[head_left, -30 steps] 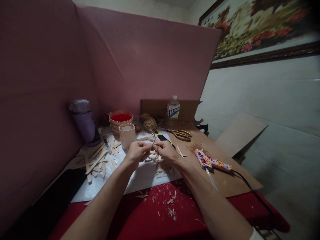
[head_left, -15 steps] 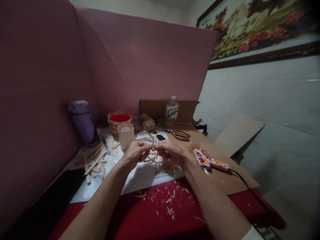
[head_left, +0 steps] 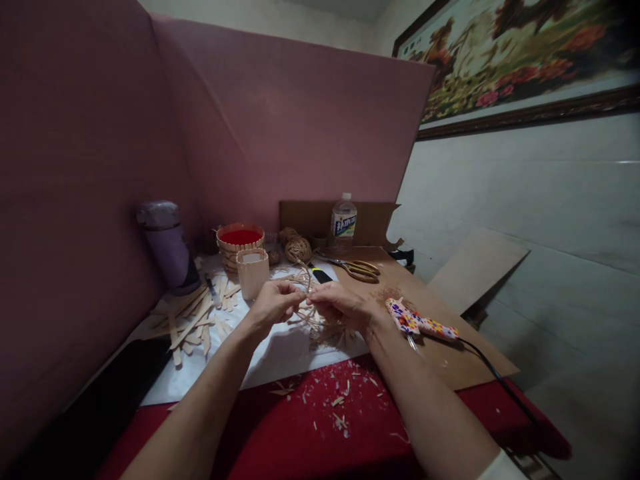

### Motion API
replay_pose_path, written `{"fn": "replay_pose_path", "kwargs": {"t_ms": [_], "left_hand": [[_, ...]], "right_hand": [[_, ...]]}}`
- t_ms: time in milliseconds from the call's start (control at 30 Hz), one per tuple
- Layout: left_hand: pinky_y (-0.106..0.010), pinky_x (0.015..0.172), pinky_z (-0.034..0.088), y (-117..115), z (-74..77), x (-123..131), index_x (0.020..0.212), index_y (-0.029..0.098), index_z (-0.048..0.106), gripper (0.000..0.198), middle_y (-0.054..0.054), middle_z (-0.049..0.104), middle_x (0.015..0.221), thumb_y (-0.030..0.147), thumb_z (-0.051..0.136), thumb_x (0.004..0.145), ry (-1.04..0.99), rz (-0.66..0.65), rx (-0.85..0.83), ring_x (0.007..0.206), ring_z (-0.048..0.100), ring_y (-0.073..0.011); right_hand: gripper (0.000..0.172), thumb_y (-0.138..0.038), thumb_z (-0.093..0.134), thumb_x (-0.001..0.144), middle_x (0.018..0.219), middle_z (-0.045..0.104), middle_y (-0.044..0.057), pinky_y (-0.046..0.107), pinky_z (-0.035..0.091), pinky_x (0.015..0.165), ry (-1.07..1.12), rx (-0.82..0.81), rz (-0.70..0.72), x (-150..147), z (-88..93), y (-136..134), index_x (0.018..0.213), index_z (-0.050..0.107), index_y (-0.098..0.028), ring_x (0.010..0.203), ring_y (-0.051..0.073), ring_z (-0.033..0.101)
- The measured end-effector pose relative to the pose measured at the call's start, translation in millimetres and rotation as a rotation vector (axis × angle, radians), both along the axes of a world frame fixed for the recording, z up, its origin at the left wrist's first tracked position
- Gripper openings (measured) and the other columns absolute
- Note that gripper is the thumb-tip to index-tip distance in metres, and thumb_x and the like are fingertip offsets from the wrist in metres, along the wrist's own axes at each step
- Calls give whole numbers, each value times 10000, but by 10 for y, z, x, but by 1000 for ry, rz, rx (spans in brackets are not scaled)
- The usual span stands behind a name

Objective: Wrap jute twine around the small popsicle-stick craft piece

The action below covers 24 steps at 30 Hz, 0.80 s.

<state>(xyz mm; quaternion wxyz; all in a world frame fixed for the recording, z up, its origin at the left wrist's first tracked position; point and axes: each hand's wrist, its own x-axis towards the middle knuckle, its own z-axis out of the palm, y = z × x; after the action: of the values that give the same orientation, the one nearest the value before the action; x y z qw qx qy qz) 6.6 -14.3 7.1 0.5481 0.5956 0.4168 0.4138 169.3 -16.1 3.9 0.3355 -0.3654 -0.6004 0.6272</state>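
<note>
My left hand point(head_left: 277, 305) and my right hand point(head_left: 340, 303) meet over the white paper, thumbs and fingertips pinched together. Between them they hold a thin brown twine point(head_left: 309, 277); one strand rises above the fingers and a loop hangs beneath. The exact spot where the fingertips grip it is too small to make out. Behind my left hand stands a small cup of pale wooden sticks point(head_left: 253, 275). A larger stick-sided basket with a red inside point(head_left: 230, 252) is behind that cup. The ball of twine point(head_left: 298, 250) lies further back.
Loose craft sticks point(head_left: 193, 320) lie at the left beside a purple bottle point(head_left: 170, 250). Gold-handled scissors point(head_left: 361, 269) and a flower-patterned glue gun point(head_left: 420, 323) with a black cord rest on cardboard at the right. A clear plastic bottle point(head_left: 344, 223) stands behind; wood scraps litter the red cloth point(head_left: 280, 433).
The twine strand above my fingers has shifted slightly and the loop below hangs a little differently. Both hands stay nearly in place, still pinching.
</note>
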Motion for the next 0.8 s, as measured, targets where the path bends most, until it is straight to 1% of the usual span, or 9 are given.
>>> {"fn": "replay_pose_path", "kwargs": {"t_ms": [133, 267, 300, 433, 500, 533, 600, 733, 800], "left_hand": [[-172, 319, 157, -9, 11, 15, 571, 112, 546, 216, 45, 414, 364, 310, 618, 618, 23, -1, 21, 288, 282, -26], [-180, 318, 184, -9, 8, 21, 594, 110, 567, 212, 18, 486, 427, 315, 619, 601, 57, -9, 50, 297, 312, -34], [-183, 320, 194, 3, -3, 20, 596, 111, 576, 202, 15, 495, 433, 308, 618, 595, 84, 18, 72, 299, 319, -38], [-180, 369, 260, 72, -70, 9, 544, 124, 595, 150, 1, 529, 457, 269, 632, 561, 185, 204, 231, 373, 399, -62], [-182, 406, 294, 86, -92, 15, 536, 124, 607, 144, -17, 556, 483, 264, 628, 566, 196, 210, 281, 427, 446, -81], [-186, 417, 304, 81, -97, 24, 546, 122, 617, 140, -22, 561, 484, 260, 622, 571, 200, 179, 281, 438, 456, -89], [-194, 424, 311, 48, -100, 52, 569, 117, 635, 125, -22, 554, 465, 239, 606, 580, 216, 73, 243, 431, 455, -95], [-194, 428, 305, -52, -108, 100, 576, 117, 655, 122, -15, 542, 449, 198, 568, 603, 303, -187, 197, 419, 441, -89], [-189, 420, 286, -75, -113, 102, 548, 122, 647, 137, -17, 550, 451, 215, 572, 615, 365, -317, 194, 410, 422, -80]], "right_hand": [[199, -335, 547, 704, 391, 267, -99, 202, 86, 339, -9, 23, 19, -6, 1, -3, 684, 531, -137, 336, 35, 146], [272, -398, 552, 703, 395, 272, -97, 199, 107, 343, -40, 50, 24, 11, -18, 2, 718, 563, -127, 342, 35, 154], [264, -392, 557, 699, 404, 284, -93, 198, 115, 345, -51, 57, 3, 13, -26, 5, 703, 562, -128, 349, 35, 164], [209, -348, 568, 682, 427, 319, -79, 199, 127, 349, -81, 85, -125, 3, -78, 38, 658, 546, -141, 368, 38, 194], [181, -320, 578, 666, 435, 321, -78, 197, 121, 347, -54, 95, -191, -11, -112, 66, 652, 538, -144, 371, 36, 202], [172, -306, 585, 658, 442, 325, -77, 194, 122, 346, -27, 96, -223, -17, -127, 80, 643, 529, -144, 374, 34, 213], [177, -297, 591, 652, 465, 358, -68, 187, 129, 343, 35, 77, -267, -27, -143, 104, 628, 509, -142, 379, 29, 240], [195, -311, 573, 679, 567, 504, -25, 173, 127, 334, 166, -26, -225, -10, -124, 145, 671, 506, -128, 374, 10, 245], [194, -308, 575, 683, 557, 502, -32, 165, 118, 331, 224, -66, -221, 17, -103, 162, 692, 502, -128, 364, 5, 227]]}}
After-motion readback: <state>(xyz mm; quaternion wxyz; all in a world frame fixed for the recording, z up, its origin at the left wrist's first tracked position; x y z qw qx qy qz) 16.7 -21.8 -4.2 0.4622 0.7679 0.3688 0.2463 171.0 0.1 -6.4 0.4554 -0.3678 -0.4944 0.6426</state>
